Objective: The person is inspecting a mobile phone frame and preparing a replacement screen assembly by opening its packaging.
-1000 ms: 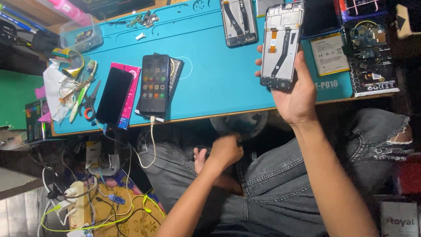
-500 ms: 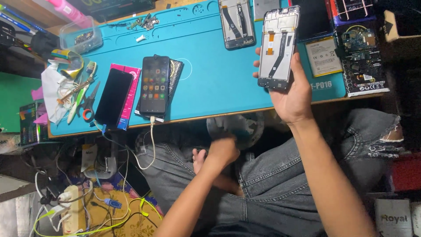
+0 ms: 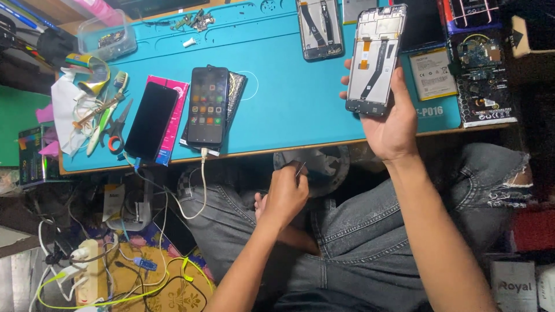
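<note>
My right hand holds up an opened phone frame above the blue work mat, its inner side with an orange flex cable facing me. Below the table edge, over my lap, my left hand is closed on a thin metal tool whose tip points up. A lit phone lies on the mat with a white cable plugged into its near end. Beside it a dark phone rests on a pink box.
Another opened phone frame lies at the mat's far edge. A battery and a circuit board sit on the right. Scissors, a toothbrush and tape lie on the left, near a clear plastic tub. Cables and a power strip cover the floor.
My left hand has shifted slightly left and up toward the table edge, and the thin tool now shows in it. The phone frame stays held in place.
</note>
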